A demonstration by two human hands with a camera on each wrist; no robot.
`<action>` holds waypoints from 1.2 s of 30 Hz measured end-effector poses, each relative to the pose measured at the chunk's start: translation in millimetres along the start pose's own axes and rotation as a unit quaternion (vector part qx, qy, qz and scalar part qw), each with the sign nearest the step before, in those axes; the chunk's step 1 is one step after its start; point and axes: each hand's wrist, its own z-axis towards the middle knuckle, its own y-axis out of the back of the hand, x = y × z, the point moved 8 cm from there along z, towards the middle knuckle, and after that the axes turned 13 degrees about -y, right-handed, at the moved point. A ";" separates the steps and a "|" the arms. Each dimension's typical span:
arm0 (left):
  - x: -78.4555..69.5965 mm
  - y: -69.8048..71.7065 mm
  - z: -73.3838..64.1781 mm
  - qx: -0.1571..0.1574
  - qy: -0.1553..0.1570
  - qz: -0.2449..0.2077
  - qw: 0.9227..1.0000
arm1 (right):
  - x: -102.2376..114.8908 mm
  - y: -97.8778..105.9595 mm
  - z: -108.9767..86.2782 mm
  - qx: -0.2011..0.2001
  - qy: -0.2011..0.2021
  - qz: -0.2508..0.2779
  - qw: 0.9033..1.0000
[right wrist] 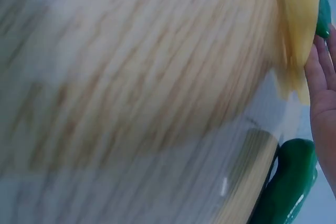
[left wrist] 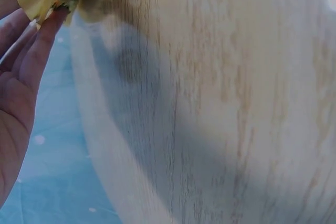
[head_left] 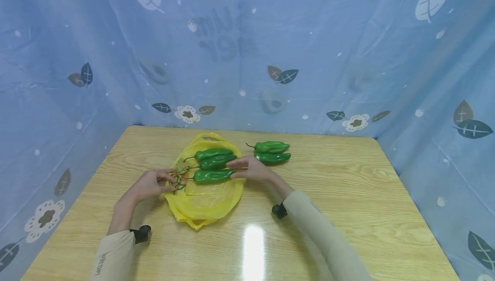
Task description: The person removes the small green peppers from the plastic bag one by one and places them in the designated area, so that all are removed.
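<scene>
A yellow plastic bag (head_left: pixel 206 197) lies spread on the table, with an orange and green pattern at its left side. On the bag rest three green peppers, an upper pepper (head_left: pixel 214 154), a middle pepper (head_left: pixel 218 162) and a lower pepper (head_left: pixel 212 176), stems pointing left. My left hand (head_left: pixel 150 184) is at the bag's left edge, its fingertips at the patterned part. From the right, my right hand (head_left: pixel 253 169) reaches over the bag's edge, fingers extended to the pepper tips. In the right wrist view its fingertips are right by a pepper tip (right wrist: pixel 323 22).
Two more green peppers, one farther back (head_left: pixel 272 147) and one nearer (head_left: pixel 273 158), lie on the wooden table (head_left: pixel 340 212) right of the bag. A blue patterned curtain (head_left: pixel 239 49) stands along the back and sides.
</scene>
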 end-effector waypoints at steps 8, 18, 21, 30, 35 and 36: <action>0.5 -0.8 1.9 0.002 0.001 -0.006 1.000 | -2.3 -4.8 12.8 -0.029 0.007 -0.029 0.999; 0.7 0.5 1.7 -0.003 -0.003 -0.014 1.000 | 1.9 -17.6 26.6 -0.049 0.012 -0.112 0.992; 0.7 0.5 1.3 -0.004 -0.002 -0.012 1.000 | 1.1 -22.0 29.0 -0.047 0.004 -0.141 0.989; -0.8 -0.3 3.0 -0.003 -0.008 -0.011 1.000 | 0.8 -15.2 21.0 -0.049 -0.008 -0.128 0.991; -1.7 0.4 2.0 -0.003 -0.005 -0.014 1.000 | 3.6 -8.9 10.5 -0.041 -0.011 -0.093 0.995; -2.1 0.7 1.7 -0.004 -0.005 -0.012 1.000 | 4.8 -7.9 7.9 -0.040 -0.010 -0.084 0.996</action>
